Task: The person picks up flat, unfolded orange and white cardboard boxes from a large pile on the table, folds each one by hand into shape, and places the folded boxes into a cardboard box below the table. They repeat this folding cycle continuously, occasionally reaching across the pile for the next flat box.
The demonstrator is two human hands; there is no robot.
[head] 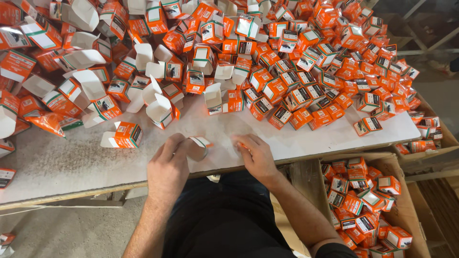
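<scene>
Pinching a white, orange-edged open carton (198,147), left hand (168,168) fingers curl; right hand (256,155) covers something orange.

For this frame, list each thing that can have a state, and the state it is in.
left hand: closed around an open small box
right hand: flat on the white table, fingers over a small orange item
unclosed boxes: flaps up, left of pile
closed boxes: heaped right
cardboard carton: open, part-filled

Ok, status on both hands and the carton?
Left hand holding small open white-and-orange cardboard carton. Right hand flat on white tabletop, covering something orange. Orange carton heap beyond.
</scene>
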